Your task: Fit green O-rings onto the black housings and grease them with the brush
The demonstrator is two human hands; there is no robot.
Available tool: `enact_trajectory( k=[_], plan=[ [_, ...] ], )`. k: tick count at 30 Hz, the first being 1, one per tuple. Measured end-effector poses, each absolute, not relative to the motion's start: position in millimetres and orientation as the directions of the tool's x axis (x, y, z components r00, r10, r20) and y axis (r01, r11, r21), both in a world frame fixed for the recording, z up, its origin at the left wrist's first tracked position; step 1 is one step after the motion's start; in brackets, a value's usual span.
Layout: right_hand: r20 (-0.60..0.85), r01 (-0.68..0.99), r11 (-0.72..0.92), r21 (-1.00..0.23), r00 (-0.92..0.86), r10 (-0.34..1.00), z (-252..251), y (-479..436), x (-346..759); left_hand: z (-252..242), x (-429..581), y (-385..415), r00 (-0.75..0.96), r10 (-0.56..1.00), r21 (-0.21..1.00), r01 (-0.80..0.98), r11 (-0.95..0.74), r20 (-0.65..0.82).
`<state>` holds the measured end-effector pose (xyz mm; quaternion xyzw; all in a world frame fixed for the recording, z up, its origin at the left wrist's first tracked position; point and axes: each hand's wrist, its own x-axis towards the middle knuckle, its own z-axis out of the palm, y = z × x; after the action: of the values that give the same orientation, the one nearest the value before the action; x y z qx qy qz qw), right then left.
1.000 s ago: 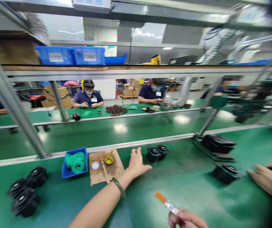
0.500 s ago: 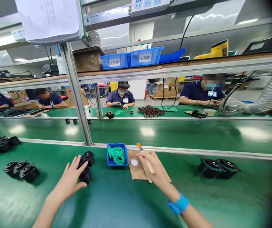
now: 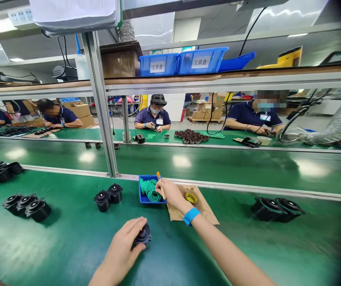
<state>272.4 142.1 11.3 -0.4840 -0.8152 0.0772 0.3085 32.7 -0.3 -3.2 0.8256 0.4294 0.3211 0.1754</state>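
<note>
My left hand [image 3: 125, 244] is closed around the side of a black round motor-like housing [image 3: 144, 235], which stands on the green bench near me. My right hand [image 3: 172, 194] has a small brush [image 3: 159, 176] with an orange tip and a pale handle in its closed fingers. It is over the right edge of a blue bin [image 3: 142, 198] of green rubber rings [image 3: 149, 189]; whether the fingers touch a ring I cannot tell. Beneath the right wrist lies a cardboard sheet [image 3: 208, 210] with a small yellow round dish [image 3: 191, 198] on it.
Two black housings [image 3: 108, 197] stand left of the bin, and several more [image 3: 27, 206] farther left. At right are two housings with green rings [image 3: 278, 209]. A metal post [image 3: 99, 103] and shelf [image 3: 170, 85] rise behind. Co-workers [image 3: 155, 113] sit across the bench.
My left hand has brought one black housing nearer and to the right, away from the other two. My right hand, with the brush, has moved left from the cardboard to the blue bin.
</note>
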Motion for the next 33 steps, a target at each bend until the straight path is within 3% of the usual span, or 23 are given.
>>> enact_trajectory(
  k=[4,9,16,22,28,33],
  plan=[
    [0.431,0.707,0.490,-0.510,-0.283,0.857,26.3,136.6,283.1,0.1,49.7,-3.4,0.408,0.852,0.686,0.516,-0.512,0.329],
    [0.442,0.620,0.504,-0.602,-0.267,0.856,49.2,98.5,279.0,1.4,47.2,-1.5,0.236,0.934,0.796,0.492,-0.352,0.268],
    [0.320,0.518,0.552,-0.654,-0.472,0.821,29.8,45.6,253.3,-11.2,45.3,-3.4,0.272,0.904,0.765,0.483,-0.425,0.330],
    [0.482,0.441,0.678,-0.587,-0.483,0.731,14.9,31.4,260.6,-11.9,43.3,-2.3,0.375,0.842,0.665,0.519,-0.537,0.387],
    [0.495,0.391,0.688,-0.611,-0.489,0.718,2.7,18.5,262.6,-13.9,40.7,-2.3,0.377,0.836,0.630,0.549,-0.549,0.400],
    [0.707,0.455,0.812,-0.366,-0.431,0.560,-16.5,12.7,260.7,-18.6,38.8,-2.5,0.420,0.786,0.540,0.571,-0.618,0.454]
  ],
)
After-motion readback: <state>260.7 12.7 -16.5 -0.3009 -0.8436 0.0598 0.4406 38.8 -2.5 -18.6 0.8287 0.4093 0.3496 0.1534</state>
